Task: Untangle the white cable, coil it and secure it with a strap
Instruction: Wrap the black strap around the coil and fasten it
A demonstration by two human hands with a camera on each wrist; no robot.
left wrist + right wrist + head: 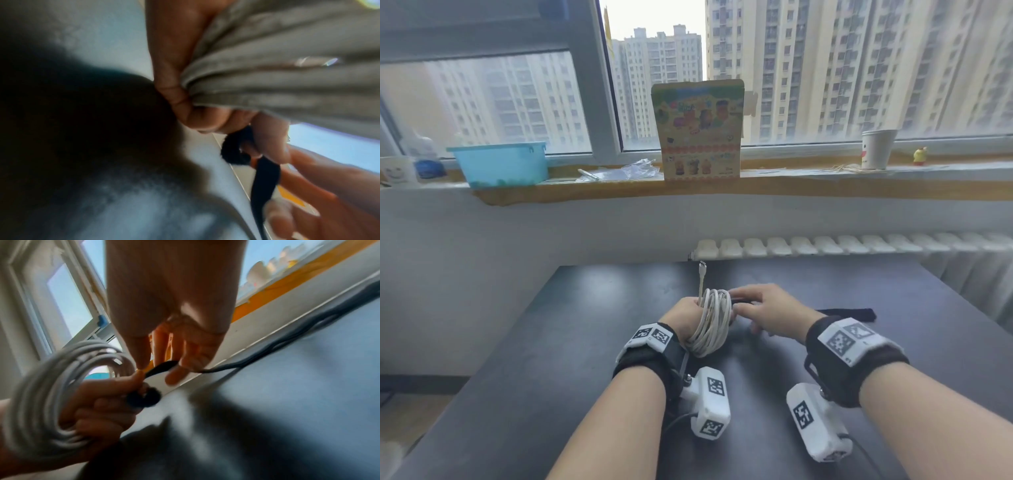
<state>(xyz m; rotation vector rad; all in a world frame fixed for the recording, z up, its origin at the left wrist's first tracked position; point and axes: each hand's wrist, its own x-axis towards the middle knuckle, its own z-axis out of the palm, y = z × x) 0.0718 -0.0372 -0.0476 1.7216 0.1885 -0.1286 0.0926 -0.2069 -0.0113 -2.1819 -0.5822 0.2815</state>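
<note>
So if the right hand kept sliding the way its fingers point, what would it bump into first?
Most likely the white cable coil that the left hand holds. The right hand points leftward at it, fingers already on the black strap beside the coil. Depth is hard to judge, but they look almost touching.

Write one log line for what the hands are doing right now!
stage: strapping | left hand: grips coiled white cable | right hand: pinches black strap beside coil | strap: not yet wrapped | table: dark
</note>
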